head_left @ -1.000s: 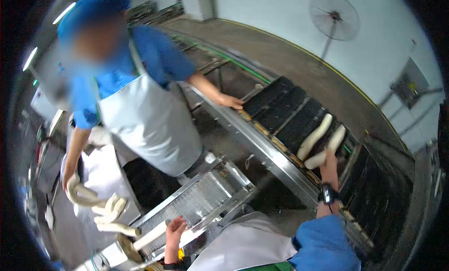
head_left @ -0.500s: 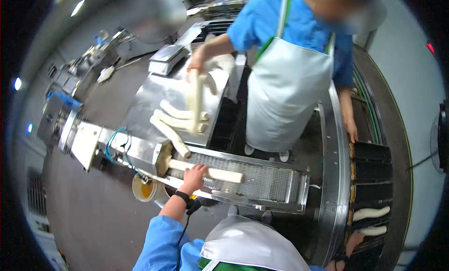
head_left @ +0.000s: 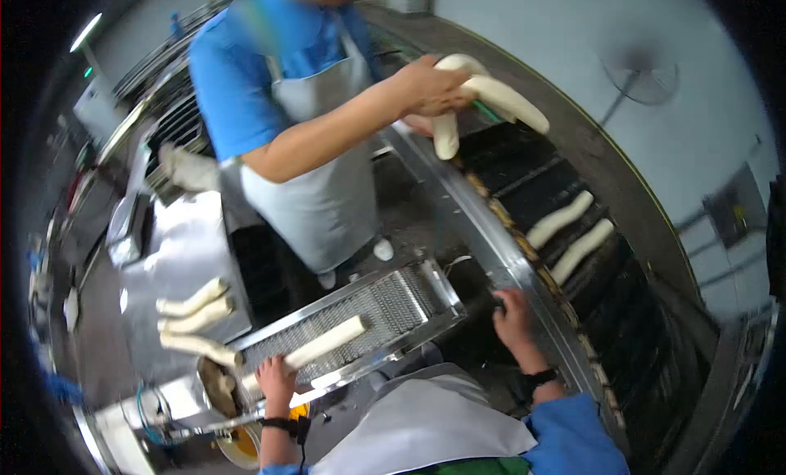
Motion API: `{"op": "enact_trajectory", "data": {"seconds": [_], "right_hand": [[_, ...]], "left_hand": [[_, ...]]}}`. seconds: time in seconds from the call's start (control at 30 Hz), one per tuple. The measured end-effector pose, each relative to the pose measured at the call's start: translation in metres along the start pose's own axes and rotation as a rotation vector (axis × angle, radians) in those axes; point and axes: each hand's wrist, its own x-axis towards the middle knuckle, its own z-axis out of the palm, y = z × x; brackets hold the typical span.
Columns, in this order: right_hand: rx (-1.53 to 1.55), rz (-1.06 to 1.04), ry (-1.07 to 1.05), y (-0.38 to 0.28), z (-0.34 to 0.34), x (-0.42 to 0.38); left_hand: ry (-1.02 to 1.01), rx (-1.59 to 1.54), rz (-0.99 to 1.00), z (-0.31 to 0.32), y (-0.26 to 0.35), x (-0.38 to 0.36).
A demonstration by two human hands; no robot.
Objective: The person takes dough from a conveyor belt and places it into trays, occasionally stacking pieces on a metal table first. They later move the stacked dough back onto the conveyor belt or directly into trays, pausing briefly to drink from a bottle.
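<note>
A long pale dough roll (head_left: 327, 341) lies on the mesh conveyor belt (head_left: 393, 305), coming from the metal outlet (head_left: 214, 386). My left hand (head_left: 277, 382) is over the roll close to this outlet, its fingers closed round it. My right hand (head_left: 513, 318) hangs beside the metal rail (head_left: 483, 233) on the right, holding nothing I can see, fingers apart. Across the conveyor, a co-worker's hand (head_left: 430, 86) holds bent dough rolls (head_left: 512, 102) above the dark slotted trays (head_left: 524, 176). Two dough rolls (head_left: 583, 250) lie in those trays.
Several dough rolls (head_left: 195, 318) lie on the steel table (head_left: 176, 254) at left, with a scale (head_left: 131, 229) at its back. The co-worker's apron (head_left: 315, 180) is just beyond the conveyor. A bucket (head_left: 239, 449) with yellow contents stands under the outlet.
My view has turned to the right, and my right hand has come into sight. The co-worker's dough has moved from over the steel table to over the trays. My left hand remains at the roll.
</note>
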Motion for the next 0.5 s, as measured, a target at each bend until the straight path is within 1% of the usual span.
{"op": "enact_trajectory", "data": {"seconds": [0.03,0.1,0.13,0.17,0.2,0.23,0.27,0.3,0.33,0.37,0.43,0.47,0.5], "right_hand": [[0.043,0.002,-0.017,-0.01,0.001,-0.006],[0.11,0.041,-0.09,-0.022,0.005,-0.019],[0.141,0.076,-0.132,-0.026,0.007,-0.023],[0.188,0.109,-0.183,-0.014,0.014,-0.022],[0.189,0.118,-0.168,-0.014,0.018,-0.026],[0.288,0.174,-0.22,-0.013,0.023,-0.027],[0.389,0.224,-0.273,-0.013,0.031,-0.031],[0.395,0.225,-0.269,-0.012,0.041,-0.033],[0.541,0.27,-0.353,-0.012,0.052,-0.033],[0.685,0.312,-0.445,-0.015,0.06,-0.031],[0.735,0.269,-0.544,-0.029,0.07,-0.02],[0.889,0.391,-0.669,-0.043,0.072,-0.01],[1.028,0.517,-0.815,-0.062,0.074,-0.001]], "left_hand": [[0.001,-0.021,0.023,0.001,0.001,0.005],[-0.088,-0.15,0.02,0.0,0.0,0.015],[-0.162,-0.22,-0.03,-0.002,0.002,0.021],[-0.238,-0.287,-0.022,-0.004,0.015,0.024],[-0.293,-0.329,-0.027,-0.016,0.026,0.025],[-0.348,-0.368,-0.038,-0.025,0.035,0.027],[-0.344,-0.362,-0.03,-0.023,0.037,0.031],[-0.447,-0.546,-0.116,-0.019,0.039,0.035],[-0.548,-0.735,-0.209,-0.017,0.04,0.038],[-0.542,-0.737,-0.219,-0.027,0.051,0.038],[-0.675,-1.078,-0.268,-0.069,0.103,0.035],[-0.63,-1.09,-0.268,-0.09,0.132,0.032],[-0.741,-1.208,-0.152,-0.107,0.151,0.031]]}}
